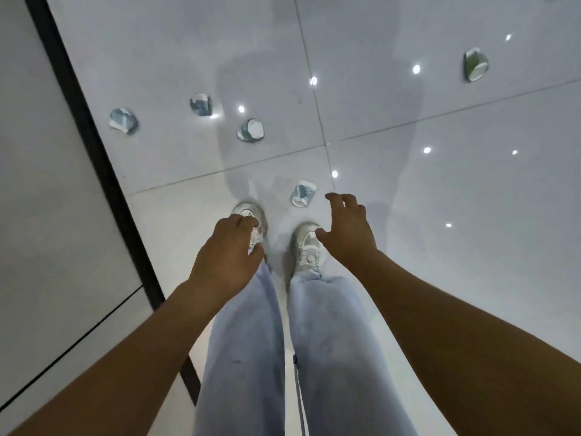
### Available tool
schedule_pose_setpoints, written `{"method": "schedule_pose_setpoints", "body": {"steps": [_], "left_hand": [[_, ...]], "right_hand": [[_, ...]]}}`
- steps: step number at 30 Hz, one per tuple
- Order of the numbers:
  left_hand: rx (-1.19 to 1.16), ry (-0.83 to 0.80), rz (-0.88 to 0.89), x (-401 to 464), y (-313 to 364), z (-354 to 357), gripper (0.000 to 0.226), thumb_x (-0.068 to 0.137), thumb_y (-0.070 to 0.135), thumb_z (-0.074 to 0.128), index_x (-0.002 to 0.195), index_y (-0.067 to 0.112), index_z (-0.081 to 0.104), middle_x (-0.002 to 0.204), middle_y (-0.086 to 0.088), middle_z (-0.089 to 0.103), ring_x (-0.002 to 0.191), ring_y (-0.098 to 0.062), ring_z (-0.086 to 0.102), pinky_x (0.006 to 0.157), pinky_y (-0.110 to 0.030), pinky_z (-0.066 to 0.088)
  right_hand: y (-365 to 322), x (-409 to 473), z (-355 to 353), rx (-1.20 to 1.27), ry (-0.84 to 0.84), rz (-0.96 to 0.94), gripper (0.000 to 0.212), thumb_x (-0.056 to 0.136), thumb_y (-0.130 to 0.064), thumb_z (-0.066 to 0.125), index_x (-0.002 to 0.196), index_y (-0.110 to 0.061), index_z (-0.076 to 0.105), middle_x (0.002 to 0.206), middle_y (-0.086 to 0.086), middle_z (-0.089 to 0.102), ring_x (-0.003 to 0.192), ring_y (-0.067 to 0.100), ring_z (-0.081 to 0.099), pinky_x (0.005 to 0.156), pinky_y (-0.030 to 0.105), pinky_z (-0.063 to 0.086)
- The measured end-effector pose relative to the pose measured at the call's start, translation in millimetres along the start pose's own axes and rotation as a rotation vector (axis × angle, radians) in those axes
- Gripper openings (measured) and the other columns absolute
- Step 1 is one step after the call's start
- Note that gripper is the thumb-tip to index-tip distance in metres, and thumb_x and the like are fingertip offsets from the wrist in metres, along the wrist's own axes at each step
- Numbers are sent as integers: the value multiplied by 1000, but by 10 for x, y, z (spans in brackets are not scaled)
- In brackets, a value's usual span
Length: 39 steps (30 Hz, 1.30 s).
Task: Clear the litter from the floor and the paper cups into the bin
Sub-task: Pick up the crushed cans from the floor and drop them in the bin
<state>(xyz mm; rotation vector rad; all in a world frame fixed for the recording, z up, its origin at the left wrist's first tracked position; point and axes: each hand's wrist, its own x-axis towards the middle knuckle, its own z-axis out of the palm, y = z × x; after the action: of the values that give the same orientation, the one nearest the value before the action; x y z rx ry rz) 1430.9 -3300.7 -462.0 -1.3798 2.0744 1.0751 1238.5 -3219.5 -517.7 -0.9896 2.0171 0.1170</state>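
Five crushed paper cups are lying scattered on the glossy pale grey tiled floor (471,184) ahead of us. We are seeing the nearest blue-and-white crumpled paper cup (302,193) just beyond our feet, close to the fingertips of our right hand (347,229) but apart from them. Three more blue-and-white crumpled cups are sitting farther off to the left: one (123,121) near the dark strip, one (201,104) in the middle and one (250,130) closest to the tile joint. We are also seeing a green-and-white crumpled paper cup (475,65) well apart from the rest, far off to the right.

We are reaching both bare arms downward. Our right hand's fingers are spreading loosely and holding nothing. Our left hand (228,253) is hanging over our left white trainer (251,220), its fingers lightly curled and gripping nothing. Our right white trainer (308,247) is standing just beside it, and our light blue jeans (251,357) are filling the lower middle of the view.

Nothing is lying between our right hand and the nearest cup. Along the left, a black strip (94,146) is running diagonally, edging a pale grey wall panel (41,184). Small bright ceiling-light reflections (416,69) are dotting the floor, and our shadow is falling across the tiles ahead.
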Motion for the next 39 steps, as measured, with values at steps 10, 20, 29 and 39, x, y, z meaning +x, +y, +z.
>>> {"method": "schedule_pose_setpoints", "body": {"steps": [10,20,29,39], "left_hand": [[28,-34,74,1713,-802,1120,39,92,24,53,131,19,48,132,0,48,122,-17,41,90,-29,40],[103,-169,108,2301,-910,1498,44,93,23,50,136,17,42,134,-3,45,119,-21,42,91,-36,45],[163,-162,143,1950,-670,773,76,84,21,66,147,18,23,148,-3,29,133,-20,33,99,-30,41],[200,-43,245,1356,-692,-490,88,73,19,70,148,9,24,149,-5,33,138,-18,28,114,-24,21]], "right_hand": [[437,1904,1450,19,-12,33,74,80,-20,70,143,-16,32,141,11,35,123,32,39,95,39,42],[625,2287,1852,-24,8,28,80,78,-10,71,145,-14,27,135,9,39,119,26,44,90,36,48],[-228,1548,1277,119,20,-136,86,77,-23,78,147,-17,27,140,3,40,125,20,44,98,29,45],[-1419,852,330,208,22,-315,78,79,-32,75,143,-15,34,132,1,45,119,15,46,95,26,46]]}}
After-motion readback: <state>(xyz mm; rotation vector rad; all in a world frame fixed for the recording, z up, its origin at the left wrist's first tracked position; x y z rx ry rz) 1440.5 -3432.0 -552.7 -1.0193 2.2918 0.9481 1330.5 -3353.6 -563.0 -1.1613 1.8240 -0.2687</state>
